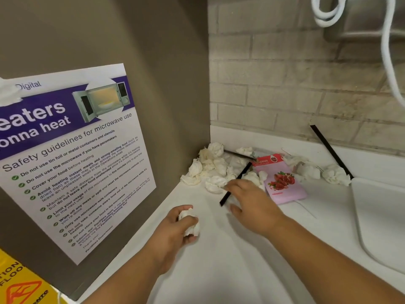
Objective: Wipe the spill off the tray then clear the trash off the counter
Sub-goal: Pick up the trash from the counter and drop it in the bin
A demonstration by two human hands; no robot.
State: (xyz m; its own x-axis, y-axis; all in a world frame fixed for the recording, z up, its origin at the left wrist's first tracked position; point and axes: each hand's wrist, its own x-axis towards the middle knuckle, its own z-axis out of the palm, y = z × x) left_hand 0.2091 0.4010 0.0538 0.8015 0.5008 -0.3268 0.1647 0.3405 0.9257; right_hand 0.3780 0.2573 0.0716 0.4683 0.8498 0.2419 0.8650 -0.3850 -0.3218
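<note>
Crumpled white tissues [212,166] lie heaped in the counter's back left corner, with more crumpled tissues [335,174] further right. A pink pomegranate packet [283,183] lies flat among them. My left hand [175,233] grips one crumpled tissue ball [190,223] above the white counter [230,266]. My right hand [252,205] hovers over a black stick [225,198] lying on the counter, fingers stretched out and thumb spread; the hand hides the stick's middle. The white tray [377,218] sits at the right edge.
A grey panel with a microwave safety poster [72,154] walls off the left side. A second black stick [328,150] leans on the brick wall behind. White cable [388,51] hangs at the upper right. A yellow wet-floor sign [19,284] shows at the bottom left.
</note>
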